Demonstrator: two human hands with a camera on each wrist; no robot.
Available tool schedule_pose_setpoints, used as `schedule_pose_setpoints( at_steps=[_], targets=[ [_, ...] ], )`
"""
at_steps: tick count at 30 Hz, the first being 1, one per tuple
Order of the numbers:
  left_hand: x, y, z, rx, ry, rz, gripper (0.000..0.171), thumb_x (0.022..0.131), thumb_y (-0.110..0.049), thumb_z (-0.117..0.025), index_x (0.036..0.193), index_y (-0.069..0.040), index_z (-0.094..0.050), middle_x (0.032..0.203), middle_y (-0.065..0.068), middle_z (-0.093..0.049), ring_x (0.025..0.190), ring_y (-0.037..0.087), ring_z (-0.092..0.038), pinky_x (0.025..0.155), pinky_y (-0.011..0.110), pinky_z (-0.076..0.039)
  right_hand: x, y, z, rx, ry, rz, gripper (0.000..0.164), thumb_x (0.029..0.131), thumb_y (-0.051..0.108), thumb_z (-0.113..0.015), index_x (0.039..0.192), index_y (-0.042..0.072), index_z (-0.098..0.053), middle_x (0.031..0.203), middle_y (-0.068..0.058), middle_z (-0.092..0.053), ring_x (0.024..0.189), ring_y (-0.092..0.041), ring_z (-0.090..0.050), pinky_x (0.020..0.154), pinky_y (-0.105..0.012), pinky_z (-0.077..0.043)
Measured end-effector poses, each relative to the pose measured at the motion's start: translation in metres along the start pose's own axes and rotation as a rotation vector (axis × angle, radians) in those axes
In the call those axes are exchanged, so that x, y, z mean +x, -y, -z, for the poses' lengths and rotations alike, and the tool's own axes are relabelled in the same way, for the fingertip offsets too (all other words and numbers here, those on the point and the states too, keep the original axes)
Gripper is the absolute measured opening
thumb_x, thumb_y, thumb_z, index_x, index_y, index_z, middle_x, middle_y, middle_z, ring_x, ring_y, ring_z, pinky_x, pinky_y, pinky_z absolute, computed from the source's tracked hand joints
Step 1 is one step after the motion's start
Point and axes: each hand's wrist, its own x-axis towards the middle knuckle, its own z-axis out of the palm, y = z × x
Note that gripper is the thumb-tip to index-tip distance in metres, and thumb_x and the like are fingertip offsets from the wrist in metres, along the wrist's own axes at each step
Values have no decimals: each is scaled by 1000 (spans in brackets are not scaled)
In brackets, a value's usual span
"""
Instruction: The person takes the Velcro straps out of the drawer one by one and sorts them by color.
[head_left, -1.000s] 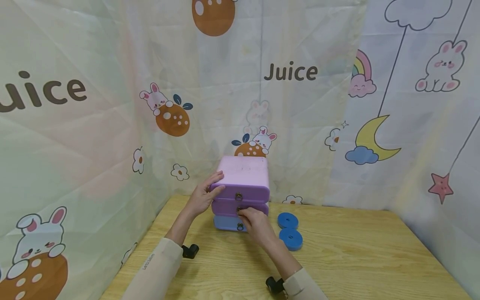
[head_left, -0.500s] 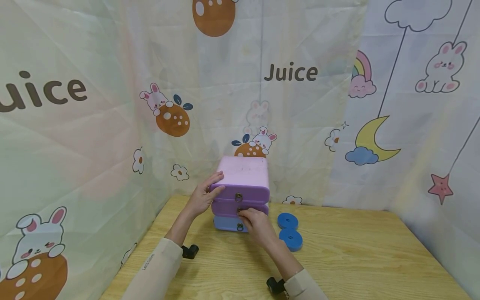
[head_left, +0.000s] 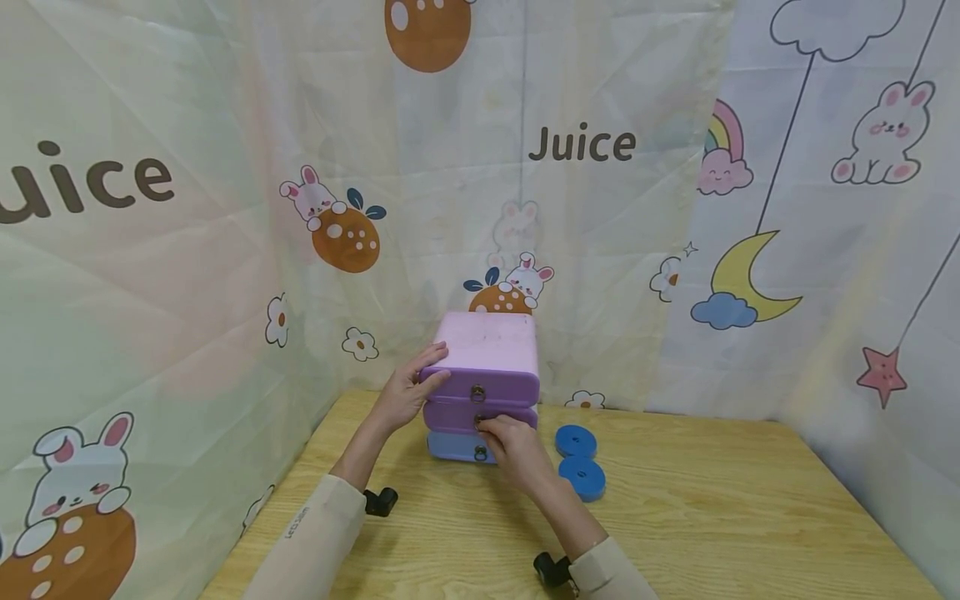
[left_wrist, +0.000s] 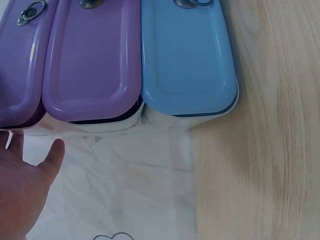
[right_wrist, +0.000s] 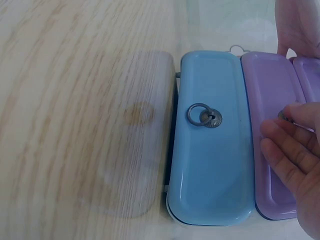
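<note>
A small chest (head_left: 487,342) with a pink top and three stacked drawers stands on the table. Its top drawer (head_left: 450,389) and middle drawer (head_left: 446,417) are purple; the bottom drawer (head_left: 446,447) is blue. My left hand (head_left: 403,393) rests against the chest's upper left edge, fingers extended and thumb apart, as the left wrist view (left_wrist: 22,182) also shows. With thumb and fingertips, my right hand (head_left: 516,452) pinches the metal ring pull (right_wrist: 285,116) of the middle drawer. In the left wrist view a narrow dark gap shows behind that drawer's front.
Two round blue discs (head_left: 576,442) lie right of the chest, one nearer me than the other. Black fittings (head_left: 381,502) show beside both sleeves. Printed cloth (head_left: 600,250) hangs behind the wooden table (head_left: 697,500) and on both sides.
</note>
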Motion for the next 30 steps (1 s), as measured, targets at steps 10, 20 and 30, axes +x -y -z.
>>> schedule_pose_setpoints(
  at_steps=[10, 20, 30],
  targets=[
    [1, 0, -1, 12, -9, 1, 50, 102, -33, -67, 149, -17, -58, 165, -2, -42, 161, 23, -23, 127, 54, -26, 0, 1, 1, -21, -5, 11, 13, 99, 13, -71, 109, 12, -79, 105, -2, -78, 95, -16, -75, 80, -33, -62],
    [1, 0, 0, 35, -17, -9, 50, 102, -35, -68, 149, -18, -59, 164, -3, -44, 160, 24, -26, 126, 55, -29, 0, 5, 4, -30, 54, 57, 9, 98, 17, -73, 104, 14, -80, 96, 3, -75, 84, -9, -69, 72, -24, -58],
    [0, 2, 0, 30, -23, -21, 50, 102, -31, -68, 148, -16, -59, 164, 1, -44, 160, 26, -24, 126, 54, -28, 0, 13, 15, -16, 129, 52, 9, 98, 16, -73, 101, 11, -80, 94, 2, -76, 83, -9, -70, 71, -24, -58]
  ],
)
